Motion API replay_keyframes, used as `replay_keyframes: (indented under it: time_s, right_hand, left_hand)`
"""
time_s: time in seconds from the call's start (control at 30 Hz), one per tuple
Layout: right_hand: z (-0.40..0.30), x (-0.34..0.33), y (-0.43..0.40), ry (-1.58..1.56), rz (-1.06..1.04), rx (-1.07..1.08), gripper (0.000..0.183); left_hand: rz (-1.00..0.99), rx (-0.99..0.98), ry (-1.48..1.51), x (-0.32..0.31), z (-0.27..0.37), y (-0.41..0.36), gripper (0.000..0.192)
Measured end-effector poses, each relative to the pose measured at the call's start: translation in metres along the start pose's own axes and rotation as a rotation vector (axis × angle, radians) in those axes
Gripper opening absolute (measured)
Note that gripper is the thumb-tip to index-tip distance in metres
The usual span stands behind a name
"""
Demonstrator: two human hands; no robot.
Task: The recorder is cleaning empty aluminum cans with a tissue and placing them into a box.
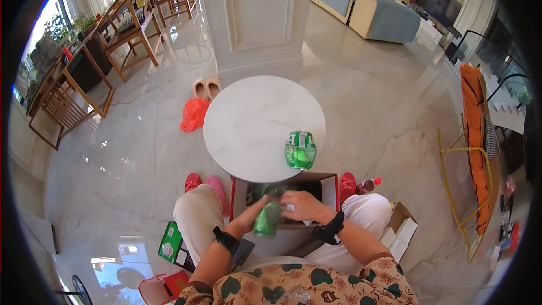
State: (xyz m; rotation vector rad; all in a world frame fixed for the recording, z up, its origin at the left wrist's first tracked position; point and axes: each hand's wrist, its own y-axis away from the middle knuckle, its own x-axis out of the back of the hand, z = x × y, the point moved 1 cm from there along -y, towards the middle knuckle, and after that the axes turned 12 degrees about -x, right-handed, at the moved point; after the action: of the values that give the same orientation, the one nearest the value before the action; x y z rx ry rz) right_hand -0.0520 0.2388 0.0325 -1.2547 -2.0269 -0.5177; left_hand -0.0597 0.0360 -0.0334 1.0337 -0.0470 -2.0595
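A green can, blurred and tilted, is in my left hand above my lap. Close beside it, my right hand has its fingers bent near the can's upper end; a small whitish piece shows at its fingertips, and whether the fingers close on it is unclear. Under both hands an open cardboard box with red edges stands between my legs, with dark contents partly hidden by the hands. A dented green can sits at the near right edge of the round white table.
On the floor are a red plastic bag, pale slippers, a red-capped bottle, a green and black box, an open carton and a red bag. An orange-cushioned chair stands at right.
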Motion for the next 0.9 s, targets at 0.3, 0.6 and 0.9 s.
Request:
replay_keyframes:
  time_s: [0.3,0.6,0.9]
  right_hand:
    - [-0.025,-0.005,-0.008,-0.203,0.48,-0.303,0.025]
    - [-0.054,-0.036,0.003,-0.21,0.251,0.172,0.045]
    - [-0.022,-0.036,0.005,-0.319,0.226,-0.153,0.027]
  left_hand:
    - [0.081,-0.01,0.232,-0.006,0.013,-0.01,0.05]
    - [0.105,-0.175,0.545,-0.021,0.019,-0.009,0.063]
    - [0.138,-0.221,0.431,-0.022,0.02,-0.001,0.061]
